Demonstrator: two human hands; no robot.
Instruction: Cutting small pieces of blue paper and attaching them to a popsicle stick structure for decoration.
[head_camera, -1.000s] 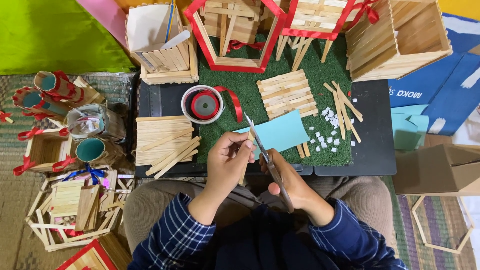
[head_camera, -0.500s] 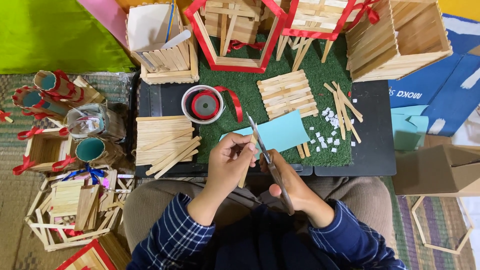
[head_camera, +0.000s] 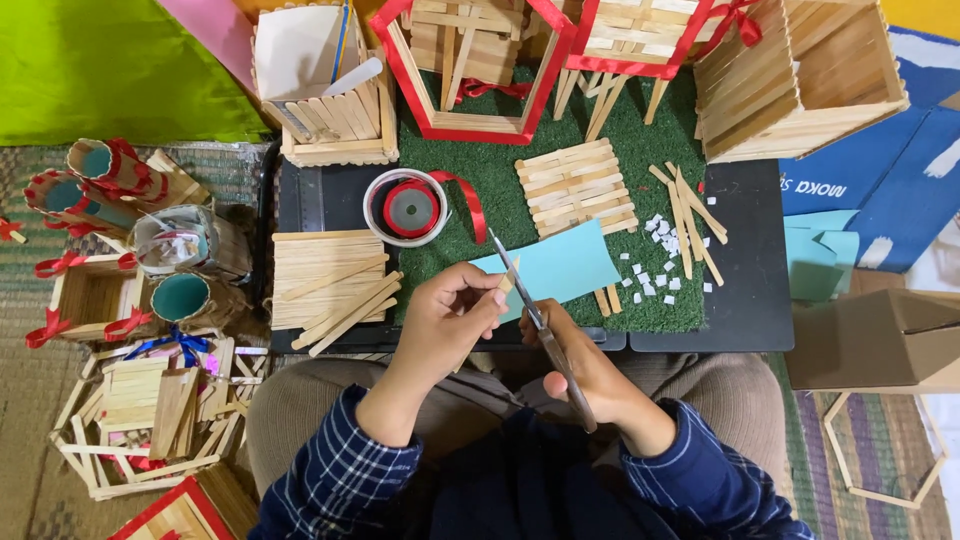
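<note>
My left hand (head_camera: 450, 318) pinches the near edge of a light blue paper sheet (head_camera: 560, 270) over the front of the green turf mat (head_camera: 500, 180). My right hand (head_camera: 590, 375) grips the handles of a pair of scissors (head_camera: 530, 310). The blades point up and away, crossing the paper's left edge next to my left fingertips. I cannot make out how far apart the blades are. Both wrists show dark plaid sleeves above my lap.
A red ribbon spool (head_camera: 408, 207) sits in a white ring left of the paper. Stacked wooden sticks (head_camera: 328, 280) lie on the black board; a stick panel (head_camera: 578, 188), loose sticks (head_camera: 685, 215) and white paper bits (head_camera: 655, 260) lie on the turf. Stick boxes (head_camera: 800, 75) stand behind.
My left hand has shifted slightly on the paper's edge and the scissors have moved a little along it. Everything on the table stays put.
</note>
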